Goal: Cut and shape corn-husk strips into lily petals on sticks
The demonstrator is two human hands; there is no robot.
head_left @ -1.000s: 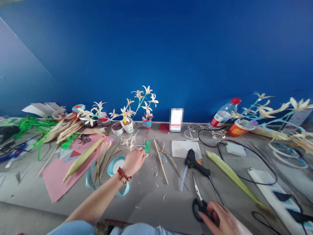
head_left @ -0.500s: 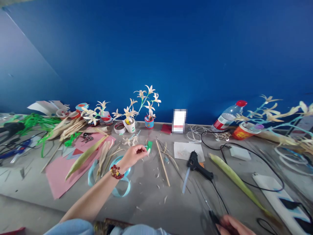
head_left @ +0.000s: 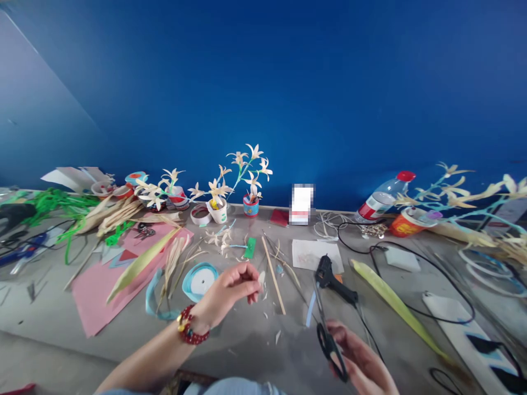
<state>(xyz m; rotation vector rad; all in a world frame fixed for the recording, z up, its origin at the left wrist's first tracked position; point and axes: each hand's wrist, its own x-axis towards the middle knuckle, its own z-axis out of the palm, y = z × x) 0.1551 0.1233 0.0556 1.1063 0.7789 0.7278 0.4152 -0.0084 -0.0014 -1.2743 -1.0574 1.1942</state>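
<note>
My left hand is closed in a pinch over the grey table, with a small pale petal at its fingertips. Black-handled scissors are in my right hand, their blades pointing up and away from me. Just beyond the scissors lies a black glue gun with a pale glue stick. A roll of light blue ribbon rests behind my left wrist. Small white scraps lie scattered between my hands, beside a thin wooden stick.
Pale flowers stand in a white cup and a blue-red cup along the wall. At left are pink paper and green strands. A bottle, a black cable and a power strip occupy the right.
My left hand has come nearer to me with the petal, uncovering the green piece and ribbon roll. My right hand has brought the scissors up and left from the lower edge.
</note>
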